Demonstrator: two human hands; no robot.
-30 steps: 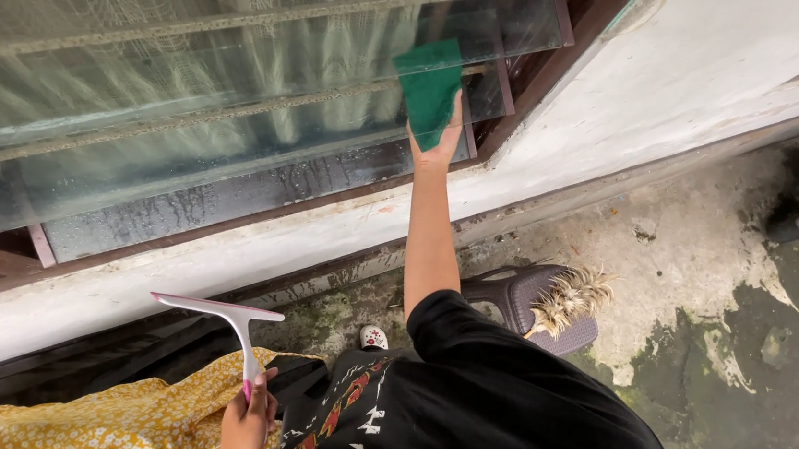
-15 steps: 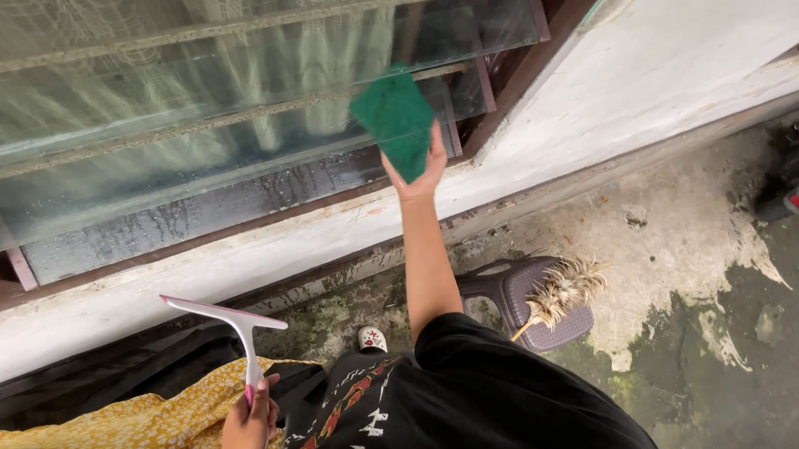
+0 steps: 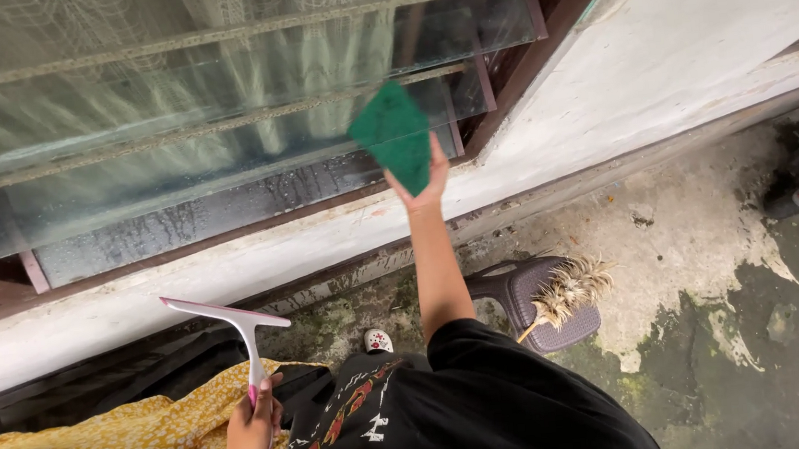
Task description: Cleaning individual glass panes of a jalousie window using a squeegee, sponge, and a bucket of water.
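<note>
Right hand (image 3: 422, 176) clamps green pad (image 3: 394, 136), fingers hidden | left hand (image 3: 255, 422) grips squeegee (image 3: 231, 322)

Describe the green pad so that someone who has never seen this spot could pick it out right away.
Start at the wet glass louvre window that fills the upper left. Near its lower right corner, the right hand presses a flat green scouring pad against the glass. It is the only solid green thing there, unlike the white squeegee in the left hand lower down.
</note>
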